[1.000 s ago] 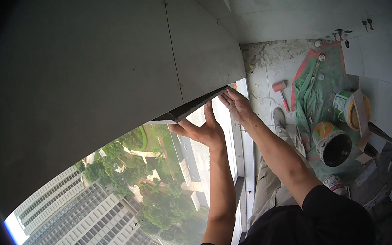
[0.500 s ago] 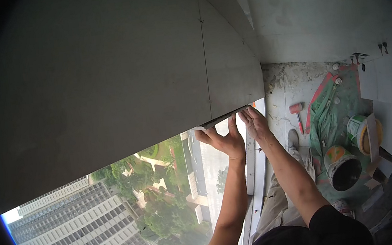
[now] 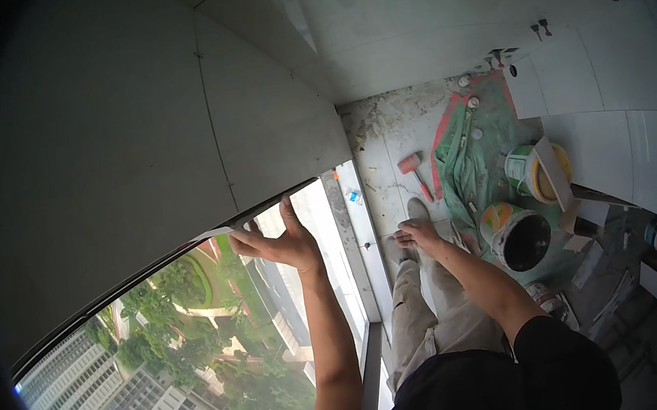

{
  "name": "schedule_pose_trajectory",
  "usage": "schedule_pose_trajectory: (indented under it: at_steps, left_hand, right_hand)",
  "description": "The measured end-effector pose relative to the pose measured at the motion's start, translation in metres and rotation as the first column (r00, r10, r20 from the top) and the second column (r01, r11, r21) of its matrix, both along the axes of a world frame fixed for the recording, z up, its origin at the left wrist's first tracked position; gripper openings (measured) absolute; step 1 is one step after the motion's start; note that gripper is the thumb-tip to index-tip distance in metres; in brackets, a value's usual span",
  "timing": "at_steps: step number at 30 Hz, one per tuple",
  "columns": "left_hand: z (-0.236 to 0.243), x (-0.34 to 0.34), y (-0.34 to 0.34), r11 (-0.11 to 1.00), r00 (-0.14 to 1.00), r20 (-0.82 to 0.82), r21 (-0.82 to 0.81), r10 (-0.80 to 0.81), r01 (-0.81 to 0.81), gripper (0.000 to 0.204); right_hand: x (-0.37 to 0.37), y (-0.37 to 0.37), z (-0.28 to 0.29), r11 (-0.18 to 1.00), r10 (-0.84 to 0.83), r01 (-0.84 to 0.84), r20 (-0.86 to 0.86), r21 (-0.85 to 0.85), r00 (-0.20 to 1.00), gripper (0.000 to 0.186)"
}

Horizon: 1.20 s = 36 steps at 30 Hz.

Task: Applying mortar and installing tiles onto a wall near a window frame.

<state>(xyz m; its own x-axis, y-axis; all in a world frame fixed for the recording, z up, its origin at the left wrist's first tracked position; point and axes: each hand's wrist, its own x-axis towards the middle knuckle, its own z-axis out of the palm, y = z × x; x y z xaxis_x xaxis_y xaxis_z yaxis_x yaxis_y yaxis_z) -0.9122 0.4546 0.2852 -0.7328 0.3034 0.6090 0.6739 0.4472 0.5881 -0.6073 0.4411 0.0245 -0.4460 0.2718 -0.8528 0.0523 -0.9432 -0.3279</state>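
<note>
My left hand is raised under the lower edge of a large grey wall panel. Its thumb and fingers are spread and press up on a thin strip, dark along its side with a pale end, that lies along that edge. How the strip meets the panel is partly hidden by the fingers. Over my legs, apart from the panel, hovers my right hand, its fingers loosely stretched to the left with nothing visible in them.
Below the panel a window looks down on trees and buildings; its pale frame runs beside my legs. On the floor are a red mallet, a green sheet, a dark open bucket and another bucket with a board against it.
My right hand has left the strip and dropped toward my legs. My left hand stays at the panel edge. The view has swung right, so the scene sits further left.
</note>
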Motion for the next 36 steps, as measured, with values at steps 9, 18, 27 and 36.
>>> schedule_pose_trajectory:
  at_steps: [9, 18, 27, 36]
  left_hand:
    - [-0.026, -0.016, 0.003, 0.997, 0.945, -0.327, -0.059, 0.020, -0.042, 0.099]
    - [-0.077, -0.062, 0.051, 0.994, 0.749, -0.653, 0.053, 0.110, -0.099, 0.081]
    - [-0.076, -0.093, 0.065, 0.950, 0.537, -0.843, 0.196, 0.036, 0.244, 0.073]
    - [-0.082, -0.095, 0.069, 0.904, 0.570, -0.819, 0.285, 0.057, 0.320, 0.073]
  right_hand:
    - [0.267, 0.005, -0.136, 0.983, 0.026, -0.121, 0.548, 0.138, 0.836, 0.030]
    - [0.223, 0.070, -0.337, 0.897, 0.202, -0.349, 0.450, 0.270, 0.870, 0.022]
    - [0.156, 0.097, -0.570, 0.300, 0.336, -0.831, 0.763, 0.469, 0.552, 0.034]
    - [0.147, 0.125, -0.642, -0.044, 0.386, -0.946, 0.879, 0.322, 0.282, 0.039]
